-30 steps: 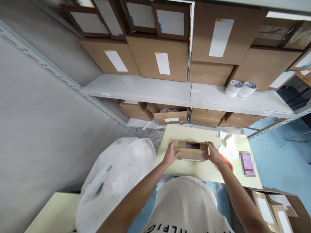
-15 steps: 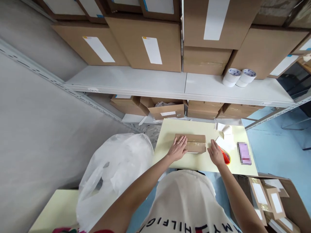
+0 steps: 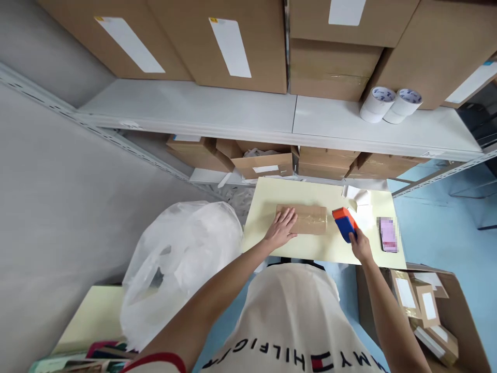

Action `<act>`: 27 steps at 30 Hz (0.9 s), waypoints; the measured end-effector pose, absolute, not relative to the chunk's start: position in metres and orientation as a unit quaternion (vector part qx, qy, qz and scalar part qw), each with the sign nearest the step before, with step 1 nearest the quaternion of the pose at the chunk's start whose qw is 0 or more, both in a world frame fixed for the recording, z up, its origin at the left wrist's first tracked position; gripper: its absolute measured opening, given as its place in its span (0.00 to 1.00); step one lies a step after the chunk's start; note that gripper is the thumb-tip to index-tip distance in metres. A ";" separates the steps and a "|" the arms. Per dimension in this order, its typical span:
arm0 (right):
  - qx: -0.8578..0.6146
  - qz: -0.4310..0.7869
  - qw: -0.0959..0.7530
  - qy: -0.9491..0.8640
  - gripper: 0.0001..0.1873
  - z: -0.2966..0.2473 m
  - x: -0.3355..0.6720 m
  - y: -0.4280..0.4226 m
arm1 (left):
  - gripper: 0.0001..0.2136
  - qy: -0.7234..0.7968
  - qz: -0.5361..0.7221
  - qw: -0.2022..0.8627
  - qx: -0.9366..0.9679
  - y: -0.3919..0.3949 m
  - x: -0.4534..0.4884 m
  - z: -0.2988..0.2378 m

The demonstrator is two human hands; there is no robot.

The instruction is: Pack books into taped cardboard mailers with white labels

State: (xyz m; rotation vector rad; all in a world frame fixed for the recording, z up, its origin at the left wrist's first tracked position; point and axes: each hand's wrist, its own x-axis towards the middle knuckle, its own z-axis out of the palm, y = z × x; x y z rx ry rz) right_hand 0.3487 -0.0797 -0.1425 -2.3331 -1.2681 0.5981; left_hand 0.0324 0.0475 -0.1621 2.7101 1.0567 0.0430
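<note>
A small brown cardboard box (image 3: 308, 219) lies closed on the pale yellow table (image 3: 272, 207). My left hand (image 3: 281, 229) rests flat on the box's left end, fingers spread. My right hand (image 3: 360, 244) grips a blue and orange tape dispenser (image 3: 344, 223), held just right of the box with its orange head towards the box.
White paper slips (image 3: 359, 199) and a purple item (image 3: 388, 234) lie at the table's right. A big white plastic bag (image 3: 182, 259) stands left. Shelves behind hold large cartons (image 3: 240, 46) and two tape rolls (image 3: 390, 103). An open carton of small boxes (image 3: 427, 311) sits at the lower right.
The box's flaps were folded shut and my left hand pressed down on it. My right hand left the box, picked up the tape dispenser and brought it beside the box.
</note>
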 end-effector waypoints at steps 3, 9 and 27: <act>-0.769 0.245 0.356 -0.471 0.17 -0.101 0.349 -0.050 | 0.33 0.352 0.022 0.123 0.928 0.048 0.032 -0.162; -0.691 0.376 0.357 -0.504 0.27 -0.065 0.309 0.030 | 0.33 0.347 0.035 0.156 0.924 0.047 0.032 -0.160; -0.683 0.381 0.265 -0.564 0.32 -0.079 0.299 0.045 | 0.17 0.408 0.276 0.839 0.231 0.068 0.077 -0.109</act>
